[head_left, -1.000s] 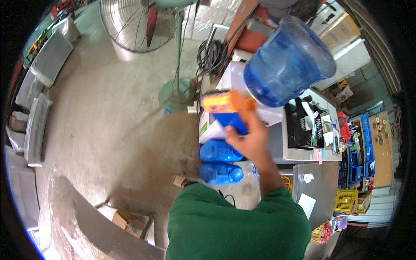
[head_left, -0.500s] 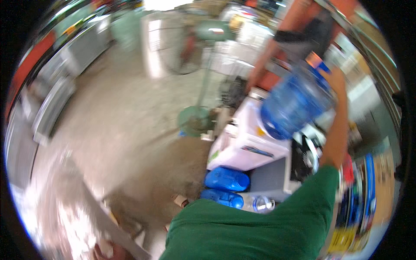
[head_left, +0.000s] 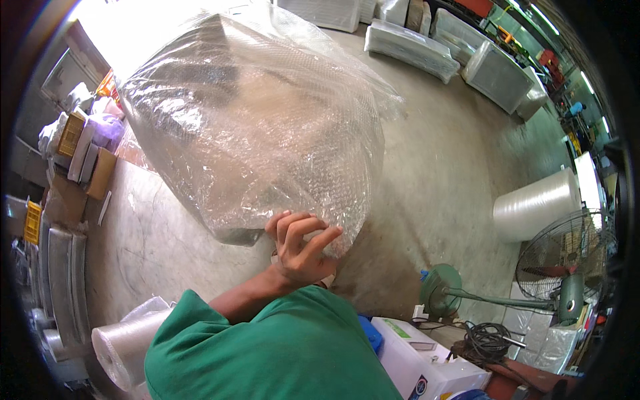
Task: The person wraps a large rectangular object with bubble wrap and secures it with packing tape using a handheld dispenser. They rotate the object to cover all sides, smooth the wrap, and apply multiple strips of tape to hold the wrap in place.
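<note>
- Head view: the left hand [head_left: 301, 250], below a green sleeve [head_left: 190, 317], touches the near edge of a large, clear bubble-wrapped bundle [head_left: 267, 127].
- Its fingers are bent against the film; whether they grip it, I cannot tell.
- The bundle lies directly ahead of the person, above the grey concrete floor [head_left: 453, 160].
- One translucent bubble-wrap roll [head_left: 130, 343] sits at lower left.
- Well right of the bundle stand a thick whitish plastic roll [head_left: 539, 205] and a green pedestal fan [head_left: 570, 297].
</note>
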Demonstrator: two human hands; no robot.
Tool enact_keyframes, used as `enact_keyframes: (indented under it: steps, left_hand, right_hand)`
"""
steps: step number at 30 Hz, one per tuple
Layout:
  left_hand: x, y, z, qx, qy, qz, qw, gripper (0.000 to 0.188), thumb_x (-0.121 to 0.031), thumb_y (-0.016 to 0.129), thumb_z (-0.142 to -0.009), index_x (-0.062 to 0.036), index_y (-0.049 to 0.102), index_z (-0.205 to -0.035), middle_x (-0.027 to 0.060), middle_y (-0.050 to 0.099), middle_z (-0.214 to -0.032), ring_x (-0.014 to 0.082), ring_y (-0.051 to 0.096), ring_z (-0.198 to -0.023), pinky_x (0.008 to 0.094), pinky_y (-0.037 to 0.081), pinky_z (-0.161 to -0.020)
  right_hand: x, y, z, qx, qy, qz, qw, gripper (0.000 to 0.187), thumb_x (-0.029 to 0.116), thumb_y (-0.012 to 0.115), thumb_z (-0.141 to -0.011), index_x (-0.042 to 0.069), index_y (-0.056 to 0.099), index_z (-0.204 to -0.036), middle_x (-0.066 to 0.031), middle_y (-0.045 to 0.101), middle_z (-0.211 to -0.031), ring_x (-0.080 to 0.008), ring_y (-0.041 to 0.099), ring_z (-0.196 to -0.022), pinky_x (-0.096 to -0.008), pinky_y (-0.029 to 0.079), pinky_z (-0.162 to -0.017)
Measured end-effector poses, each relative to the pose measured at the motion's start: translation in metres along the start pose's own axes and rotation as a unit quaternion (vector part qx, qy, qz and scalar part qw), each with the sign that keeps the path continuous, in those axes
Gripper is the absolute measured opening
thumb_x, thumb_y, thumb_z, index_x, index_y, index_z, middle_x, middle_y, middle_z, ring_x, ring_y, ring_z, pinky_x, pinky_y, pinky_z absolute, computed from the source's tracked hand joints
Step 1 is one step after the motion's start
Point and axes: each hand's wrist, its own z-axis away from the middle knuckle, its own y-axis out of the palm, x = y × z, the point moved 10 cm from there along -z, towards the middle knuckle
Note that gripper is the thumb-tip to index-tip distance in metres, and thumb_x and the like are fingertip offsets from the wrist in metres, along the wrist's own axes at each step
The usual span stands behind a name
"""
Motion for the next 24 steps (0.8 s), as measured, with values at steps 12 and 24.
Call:
enact_keyframes:
  steps: [12, 24]
  left_hand:
    - [-0.011, -0.021, 0.028, 0.044, -0.017, 0.063, 0.997, 0.034, -0.022, 0.078, -0.072, -0.0169, 0.071, -0.106, 0.0045, 0.06, -0.111, 0.0241, 0.056, -0.107, 0.0419, 0.046, -0.091]
    - [0.17, -0.036, 0.122, -0.169, -0.541, 0.153, 0.809, 0.047, -0.027, 0.054, -0.099, 0.0001, 0.051, -0.137, 0.0168, 0.056, -0.133, 0.0279, 0.049, -0.128, 0.0413, 0.038, -0.109]
  right_hand:
    - [0.592, 0.275, 0.487, 0.791, 0.279, -0.541, 0.061, 0.078, 0.066, 0.042, -0.097, 0.0, 0.05, -0.137, -0.0202, 0.057, -0.134, -0.0349, 0.058, -0.12, -0.053, 0.049, -0.099]
    - [0.683, 0.218, 0.369, 0.718, 0.177, -0.653, -0.165, 0.038, 0.022, 0.053, -0.098, -0.002, 0.056, -0.128, -0.0209, 0.065, -0.121, -0.0302, 0.065, -0.11, -0.0433, 0.056, -0.091]
